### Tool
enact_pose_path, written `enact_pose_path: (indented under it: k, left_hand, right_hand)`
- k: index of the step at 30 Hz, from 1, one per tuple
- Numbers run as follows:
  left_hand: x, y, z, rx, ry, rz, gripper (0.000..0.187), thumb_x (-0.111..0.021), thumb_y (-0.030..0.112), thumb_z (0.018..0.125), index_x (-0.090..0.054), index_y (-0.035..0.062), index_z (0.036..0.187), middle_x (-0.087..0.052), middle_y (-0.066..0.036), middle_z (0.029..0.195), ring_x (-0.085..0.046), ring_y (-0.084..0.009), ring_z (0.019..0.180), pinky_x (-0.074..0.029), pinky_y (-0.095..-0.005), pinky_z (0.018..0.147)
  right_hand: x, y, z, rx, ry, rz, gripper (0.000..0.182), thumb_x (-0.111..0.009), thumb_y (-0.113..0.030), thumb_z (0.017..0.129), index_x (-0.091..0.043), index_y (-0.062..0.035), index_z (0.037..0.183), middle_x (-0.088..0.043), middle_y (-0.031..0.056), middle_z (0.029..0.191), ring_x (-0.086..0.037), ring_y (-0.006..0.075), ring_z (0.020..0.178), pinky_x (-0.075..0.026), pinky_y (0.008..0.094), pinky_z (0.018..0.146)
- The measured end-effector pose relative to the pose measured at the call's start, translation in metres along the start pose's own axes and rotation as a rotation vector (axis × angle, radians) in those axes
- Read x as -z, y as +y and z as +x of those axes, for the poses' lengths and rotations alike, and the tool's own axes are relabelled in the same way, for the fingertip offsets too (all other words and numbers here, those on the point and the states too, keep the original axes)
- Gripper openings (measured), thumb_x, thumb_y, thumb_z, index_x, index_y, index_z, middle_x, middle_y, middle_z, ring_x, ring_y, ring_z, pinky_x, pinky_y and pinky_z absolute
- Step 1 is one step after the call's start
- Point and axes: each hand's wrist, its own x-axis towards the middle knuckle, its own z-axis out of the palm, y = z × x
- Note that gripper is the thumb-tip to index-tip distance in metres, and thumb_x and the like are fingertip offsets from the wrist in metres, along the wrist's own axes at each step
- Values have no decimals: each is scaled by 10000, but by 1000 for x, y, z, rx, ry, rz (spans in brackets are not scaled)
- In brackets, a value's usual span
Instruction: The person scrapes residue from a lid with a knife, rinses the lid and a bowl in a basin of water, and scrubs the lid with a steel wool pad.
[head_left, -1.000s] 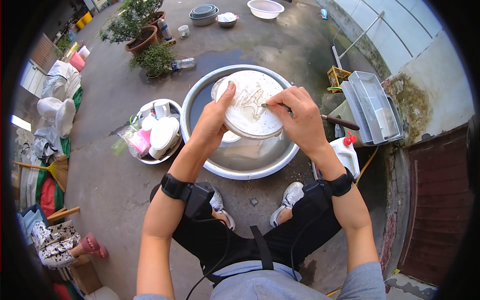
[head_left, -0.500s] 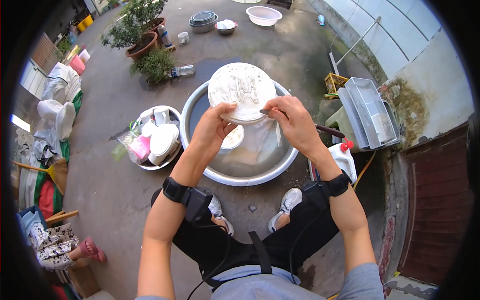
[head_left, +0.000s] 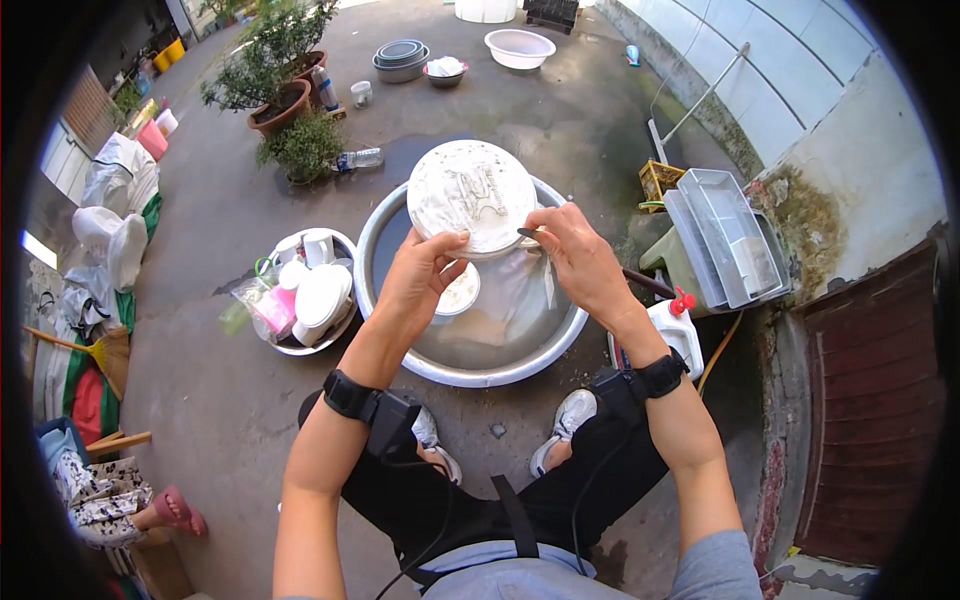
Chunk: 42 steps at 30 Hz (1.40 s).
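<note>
My left hand (head_left: 428, 272) is closed on the lower left edge of a round white lid (head_left: 473, 190) with a dark tower-like drawing on its face. The lid is tilted up above a wide metal basin (head_left: 480, 378) of cloudy water. Pinched in my right hand (head_left: 580, 255) is a knife-like tool (head_left: 527, 233), its dark tip at the lid's lower right edge and a dark handle showing behind the hand. A pale strip (head_left: 549, 285) hangs below my right fingers. Under the lid, a white tub (head_left: 460, 291) with pale bits inside sits in the basin.
Left of the basin stands a bowl (head_left: 300, 350) of white containers and plastic bags. A white jug (head_left: 677, 332) with a red cap and clear plastic bins (head_left: 735, 240) stand at the right. Potted plants (head_left: 285, 110) are ahead; a person's foot (head_left: 178, 508) shows lower left.
The view has shifted slightly, so the basin sits lower. The lid is tipped a little differently, and a pale strip now shows hanging below my right hand. Both hands keep their holds.
</note>
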Motion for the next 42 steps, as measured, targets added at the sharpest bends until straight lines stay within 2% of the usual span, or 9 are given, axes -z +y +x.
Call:
enact_pose_path:
  k: [4, 10, 12, 19, 21, 25, 27, 33, 42]
  left_hand:
    - [-8, 3, -6, 17, -87, -119, 438, -664, 183, 843, -487, 58, 1223, -609, -52, 1143, -625, -114, 1017, -519, -264, 906]
    - [-3, 1, 0, 96, -11, -165, 484, -653, 201, 863, -450, 77, 1284, -590, -44, 1144, -606, -126, 998, -492, -288, 894]
    - [-3, -3, 2, 53, -4, -114, 460, -657, 207, 862, -473, 84, 1266, -593, -26, 1132, -594, -109, 980, -483, -279, 874]
    - [-9, -11, -5, 3, -164, 69, 453, -687, 218, 847, -509, 108, 1249, -615, -1, 1104, -582, -97, 1003, -468, -282, 885]
    - [-17, -6, -11, 12, -210, 22, 484, -688, 217, 842, -500, 92, 1269, -612, -22, 1134, -586, -119, 1027, -474, -306, 898]
    - [-26, 11, -20, 99, -241, -203, 553, -691, 203, 825, -475, 52, 1312, -596, -81, 1221, -595, -177, 1094, -490, -379, 936]
    - [-21, 8, -17, 93, -246, -153, 550, -682, 205, 831, -471, 49, 1314, -595, -87, 1227, -599, -184, 1100, -497, -388, 939]
    - [-15, -1, -11, 9, -231, 58, 539, -648, 236, 856, -461, 39, 1321, -599, -92, 1230, -612, -193, 1101, -513, -369, 942]
    - [-13, 11, -11, 48, -162, -184, 498, -619, 242, 869, -480, 22, 1293, -604, -101, 1225, -628, -185, 1062, -505, -343, 932]
  right_hand:
    - [-6, 6, 1, -63, 75, 160, 175, -564, -54, 892, -546, -117, 1054, -598, 135, 1001, -630, 348, 837, -507, 432, 705]
    - [2, 1, 2, -25, 65, -21, 172, -536, -91, 922, -511, -108, 1091, -635, 113, 945, -644, 332, 827, -494, 418, 686]
    - [5, 1, 4, -230, -25, 96, 160, -500, -159, 968, -481, -108, 1118, -650, 104, 870, -658, 315, 811, -487, 402, 665]
    - [-9, 9, 2, -245, 113, 370, 184, -466, -247, 1008, -463, -99, 1118, -646, 115, 820, -648, 280, 736, -480, 359, 661]
    - [-10, 10, 2, -267, 111, 402, 183, -467, -228, 1015, -450, -86, 1131, -565, 25, 762, -472, 94, 609, -420, 258, 584]
    - [-9, 13, 3, -197, 167, 362, 181, -473, -224, 1013, -464, -82, 1124, -535, 20, 750, -492, 97, 635, -424, 260, 591]
    - [-3, 12, 3, -249, 138, 312, 165, -500, -211, 992, -497, -74, 1083, -610, 106, 823, -604, 289, 756, -475, 348, 705]
    - [-3, 23, 3, -39, 202, 240, 156, -536, -101, 939, -563, -52, 1085, -603, 154, 994, -615, 304, 882, -487, 369, 752]
    - [6, 9, 2, -106, 127, 225, 150, -546, -51, 906, -611, -60, 1042, -641, 129, 873, -634, 265, 805, -494, 357, 726]
